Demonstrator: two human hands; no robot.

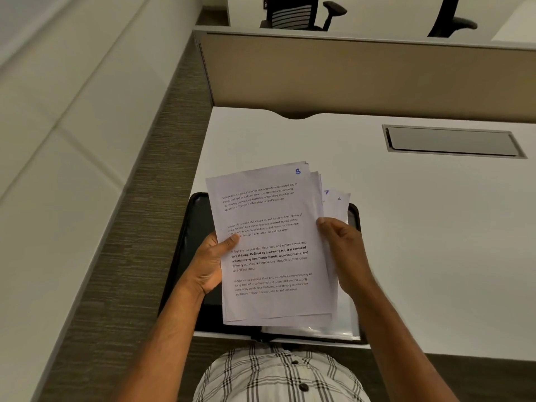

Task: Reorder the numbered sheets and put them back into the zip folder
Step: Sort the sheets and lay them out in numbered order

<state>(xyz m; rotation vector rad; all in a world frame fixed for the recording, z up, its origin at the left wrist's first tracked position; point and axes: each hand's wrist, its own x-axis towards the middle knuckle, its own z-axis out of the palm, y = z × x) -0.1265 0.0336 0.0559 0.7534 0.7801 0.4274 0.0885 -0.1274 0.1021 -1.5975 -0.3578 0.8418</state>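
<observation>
I hold a stack of white printed sheets (272, 239) above the desk. The top sheet carries a blue handwritten 8 at its upper right corner. My left hand (213, 262) grips the stack's left edge, thumb on top. My right hand (345, 250) grips the right edge, where further sheets (336, 203) fan out; one shows a blue 7. Under the sheets a black zip folder (188, 242) lies open on the desk's near left corner, with a clear plastic sleeve (327, 332) showing at its near right.
The white desk (420, 227) has a metal cable hatch (452, 142) at the back right and a beige partition (348, 74) behind it. The desk's left edge runs beside carpet (139, 227). Office chairs (301, 13) stand beyond the partition.
</observation>
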